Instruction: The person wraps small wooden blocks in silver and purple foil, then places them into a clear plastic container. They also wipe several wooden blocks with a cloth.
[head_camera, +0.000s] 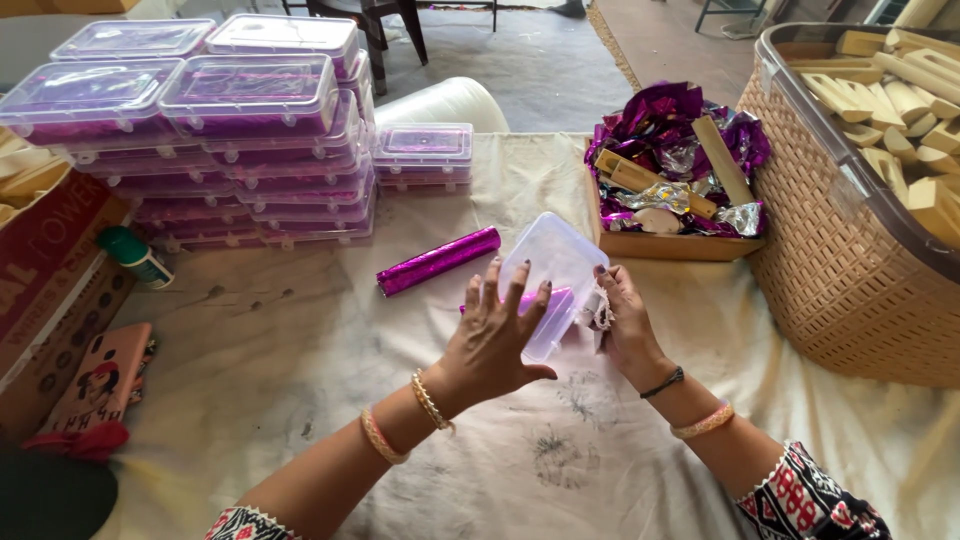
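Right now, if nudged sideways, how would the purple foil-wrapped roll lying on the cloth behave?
The purple foil-wrapped roll is cylindrical and lies free, so it would probably roll. Its glossy wrap looks slippery and may crinkle. The wrinkled cloth might slow it.

A stained cream cloth (300, 350) is covering the surface. Beyond the cloth's far edge, a grey concrete floor (530, 60) is showing, evenly lit by soft daylight. Dark chair legs (385, 25) are standing on that floor, and a brown mat (670, 40) is lying beside them.
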